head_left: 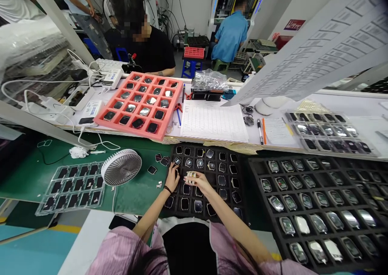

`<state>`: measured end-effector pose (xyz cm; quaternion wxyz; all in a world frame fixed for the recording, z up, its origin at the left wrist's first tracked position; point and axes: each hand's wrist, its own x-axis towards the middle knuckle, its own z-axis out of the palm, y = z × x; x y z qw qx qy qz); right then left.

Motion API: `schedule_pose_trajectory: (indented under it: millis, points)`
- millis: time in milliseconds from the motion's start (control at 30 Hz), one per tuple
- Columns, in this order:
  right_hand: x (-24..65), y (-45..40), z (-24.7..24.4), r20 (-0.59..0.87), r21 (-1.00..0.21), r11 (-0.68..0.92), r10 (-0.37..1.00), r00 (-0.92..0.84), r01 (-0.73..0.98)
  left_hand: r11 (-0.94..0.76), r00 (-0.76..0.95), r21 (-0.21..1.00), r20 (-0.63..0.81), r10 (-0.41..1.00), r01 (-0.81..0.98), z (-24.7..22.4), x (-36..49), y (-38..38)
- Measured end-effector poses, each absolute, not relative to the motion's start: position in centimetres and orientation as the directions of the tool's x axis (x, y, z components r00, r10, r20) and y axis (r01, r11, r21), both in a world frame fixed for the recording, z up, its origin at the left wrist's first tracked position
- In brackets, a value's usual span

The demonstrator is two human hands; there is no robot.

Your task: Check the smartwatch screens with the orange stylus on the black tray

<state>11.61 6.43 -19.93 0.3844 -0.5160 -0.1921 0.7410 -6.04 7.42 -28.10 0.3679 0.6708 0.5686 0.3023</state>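
Observation:
A black foam tray (216, 149) holding rows of square watch parts lies in front of me on the green bench. My left hand (172, 178) is at its left side, fingertips on a watch piece (177, 161) with a lit face in the upper-left compartment. Over the tray's middle, my right hand (198, 181) pinches a small whitish stack (190, 177), too small to identify exactly. Other lit watch pieces (200, 163) sit just above it in the same row. Several loose dark pieces (152, 170) lie on the bench left of the tray.
A white fan (121, 167) and a clear tray (72, 186) stand left. A large black tray (321, 186) fills the right. On the raised shelf lie a pink tray (139, 105), a printed sheet (214, 121) and pens. Hanging papers (315, 44) jut in upper right. People sit beyond.

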Motion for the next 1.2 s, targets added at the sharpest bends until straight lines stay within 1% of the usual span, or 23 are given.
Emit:
schedule_pose_trajectory:
  millis: [133,233,367,467,567,700,833,1000,1100,1200]
  points:
    - [11.9,6.4,-20.0,-0.593,-0.686,-0.629,0.775,-0.220,-0.366,-0.119,0.230,0.858,0.001,0.973,0.500,-26.3,-6.3,7.3]
    - [12.6,6.5,-20.1,-0.574,-0.686,-0.633,0.774,-0.268,-0.358,-0.200,0.347,0.876,0.040,0.937,0.438,-23.9,-6.0,6.8]
    - [13.5,6.3,-20.4,-0.541,-0.690,-0.637,0.769,-0.339,-0.343,-0.293,0.553,0.902,0.075,0.830,0.318,-21.1,-4.7,6.4]
    - [14.0,5.8,-20.8,-0.530,-0.711,-0.622,0.781,-0.332,-0.328,-0.308,0.613,0.904,0.066,0.787,0.297,-20.3,-3.5,6.9]
    - [14.8,5.1,-21.6,-0.529,-0.752,-0.578,0.816,-0.233,-0.316,-0.320,0.619,0.889,0.054,0.783,0.328,-20.4,-2.2,7.8]
    - [17.0,4.4,-23.3,-0.500,-0.833,-0.481,0.866,0.000,-0.274,-0.343,0.588,0.840,0.035,0.808,0.421,-21.8,0.4,8.5]
    - [19.7,4.0,-25.0,-0.423,-0.905,-0.408,0.891,0.165,-0.117,-0.357,0.567,0.767,-0.012,0.824,0.534,-24.0,3.0,8.4]
    - [20.3,4.0,-26.4,-0.258,-0.950,-0.290,0.938,0.233,0.115,-0.379,0.541,0.683,-0.029,0.840,0.624,-25.7,2.7,7.9]
    - [19.5,3.9,-27.0,-0.176,-0.957,-0.225,0.951,0.254,0.181,-0.407,0.525,0.635,0.001,0.851,0.657,-25.8,0.5,7.4]
    - [18.9,3.7,-27.8,-0.132,-0.960,-0.197,0.945,0.300,0.199,-0.431,0.514,0.582,0.026,0.858,0.690,-26.2,-2.0,6.7]
